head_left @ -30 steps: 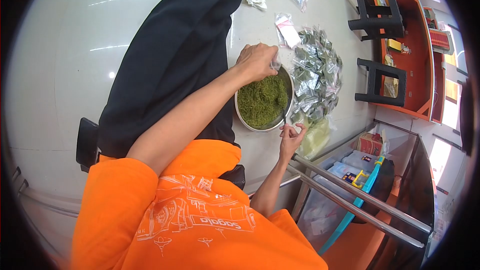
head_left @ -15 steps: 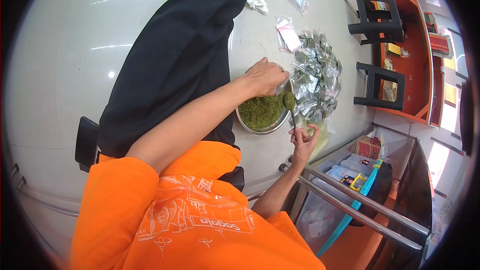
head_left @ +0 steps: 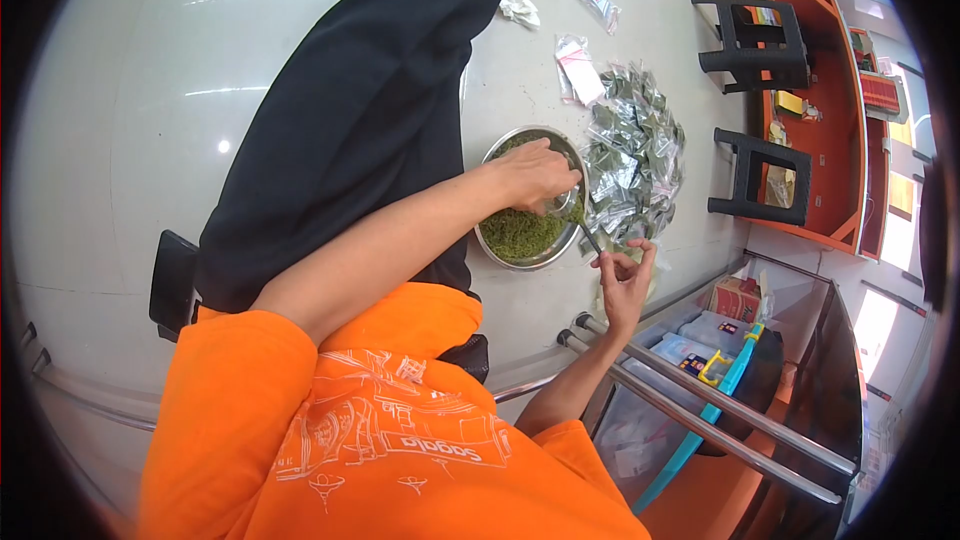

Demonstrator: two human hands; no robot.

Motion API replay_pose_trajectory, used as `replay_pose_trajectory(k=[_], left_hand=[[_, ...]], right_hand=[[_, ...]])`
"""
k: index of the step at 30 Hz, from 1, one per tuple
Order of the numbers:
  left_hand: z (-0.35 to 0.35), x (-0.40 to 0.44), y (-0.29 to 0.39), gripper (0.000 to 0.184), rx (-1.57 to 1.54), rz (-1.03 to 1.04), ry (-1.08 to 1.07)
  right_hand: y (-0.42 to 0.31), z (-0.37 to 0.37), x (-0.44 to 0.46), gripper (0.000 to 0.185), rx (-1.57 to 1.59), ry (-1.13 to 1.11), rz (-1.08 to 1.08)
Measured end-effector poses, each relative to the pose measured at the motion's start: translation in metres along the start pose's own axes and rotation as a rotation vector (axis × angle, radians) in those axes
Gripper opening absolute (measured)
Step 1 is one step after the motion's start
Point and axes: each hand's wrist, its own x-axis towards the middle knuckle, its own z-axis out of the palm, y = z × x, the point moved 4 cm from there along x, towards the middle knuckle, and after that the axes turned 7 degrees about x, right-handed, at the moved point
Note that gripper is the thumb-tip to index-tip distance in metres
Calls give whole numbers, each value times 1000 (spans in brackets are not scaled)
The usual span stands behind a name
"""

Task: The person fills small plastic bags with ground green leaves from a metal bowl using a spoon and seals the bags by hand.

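Note:
A round metal bowl (head_left: 488, 246) of shredded green, moss-like material (head_left: 520, 232) stands on the floor by my leg. My left hand (head_left: 540, 178) is over the bowl, its fingers closed on a small clear plastic bag (head_left: 566, 202). In my right hand (head_left: 626, 280) is the thin handle of a spoon (head_left: 592, 238), pinched between thumb and fingers. The spoon's head reaches the bag at the bowl's right edge; whether it is inside, I cannot tell. Some green stuff shows there.
Right of the bowl lies a heap of filled clear packets (head_left: 635, 155). Above it are a stack of flat empty bags (head_left: 578, 70), another plastic packet (head_left: 598, 2) and crumpled tissue (head_left: 519, 11). Dark stools (head_left: 735, 175), an orange shelf (head_left: 835, 140) and metal rails (head_left: 720, 410) stand to the right.
The loaded spoon has moved from above the bowl to the bag in my left hand. My right hand has shifted slightly right, and my left hand slightly down, showing more of the bowl's rim.

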Motion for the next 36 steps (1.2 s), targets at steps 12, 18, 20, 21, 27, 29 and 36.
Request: replay_pose_trajectory(k=[12,18,20,21,27,29,36], left_hand=[[-9,4,11,43,-74,99,116],[-16,4,8,39,-221,101,250],[-15,3,4,38,-256,60,241],[-16,1,2,38,-255,50,243],[-23,0,3,43,-275,8,216],[-27,0,3,45,-371,-10,236],[-27,0,-1,51,-416,-13,296]], right_hand=[[-61,42,5,14,-478,-68,-426],[-77,44,-4,16,-763,66,-623],[-79,35,-6,18,-741,125,-658],[-80,33,-8,19,-710,183,-687],[-76,22,-16,19,-695,231,-682],[-74,18,-20,20,-687,261,-654],[-63,21,-25,23,-642,317,-623]])
